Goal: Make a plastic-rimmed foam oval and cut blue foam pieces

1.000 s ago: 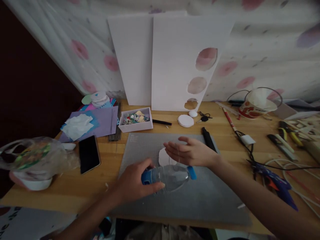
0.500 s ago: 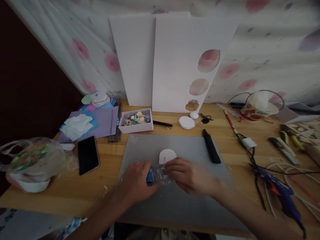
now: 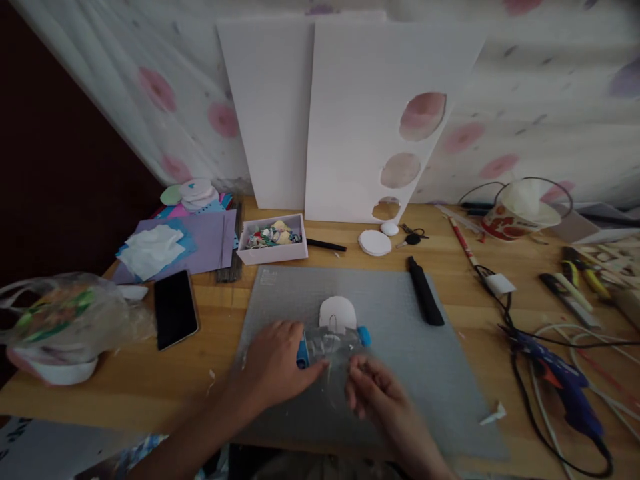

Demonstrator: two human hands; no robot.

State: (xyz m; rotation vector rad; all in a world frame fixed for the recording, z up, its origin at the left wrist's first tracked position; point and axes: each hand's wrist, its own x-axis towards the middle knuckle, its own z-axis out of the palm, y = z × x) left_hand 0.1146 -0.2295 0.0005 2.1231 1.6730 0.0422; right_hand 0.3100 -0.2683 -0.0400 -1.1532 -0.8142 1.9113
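Gripping clear bottle [image 3: 320,343] sideways in my left hand [image 3: 277,362], maybe so it won't roll. My right hand [image 3: 374,392] curled near blue cap [image 3: 364,336]; can't tell if pinching anything.

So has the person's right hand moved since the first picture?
Yes: the right hand has moved toward the near edge of the grey mat, away from the white disc.

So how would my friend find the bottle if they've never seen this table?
Find the big grey mat on the wooden table. Over its middle, the left hand holds the bottle sideways, beside a flat white disc. Unlike the disc, the bottle is mostly see-through, with a bright blue cap at one end.
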